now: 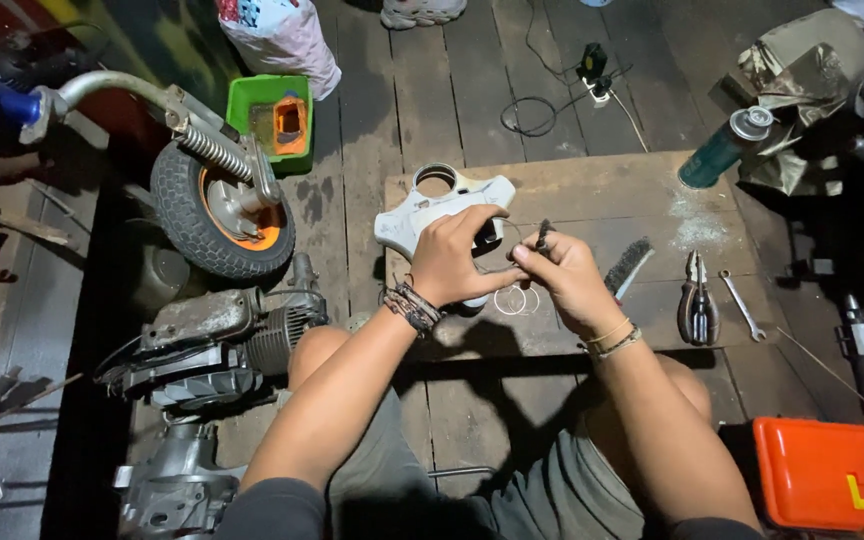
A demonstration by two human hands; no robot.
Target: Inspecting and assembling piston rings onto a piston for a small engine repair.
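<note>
Light falls from above onto the centre board (pixel 592 200), bright and sharp. Left and right margins are dim. Arms cast shadows on the near floor. Edges bow slightly.

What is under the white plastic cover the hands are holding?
Under the white cover lies a wooden board, with thin wire rings beside it. The left hand hides the cover's lower end, so anything beneath there cannot be seen.

Both your forearms reach up from the bottom edge and converge at mid-frame. Your left hand (pixel 449 262) curls, fingers clamped — your right hand (pixel 559 272) pinches, fingertips together, wrist banded.
</note>
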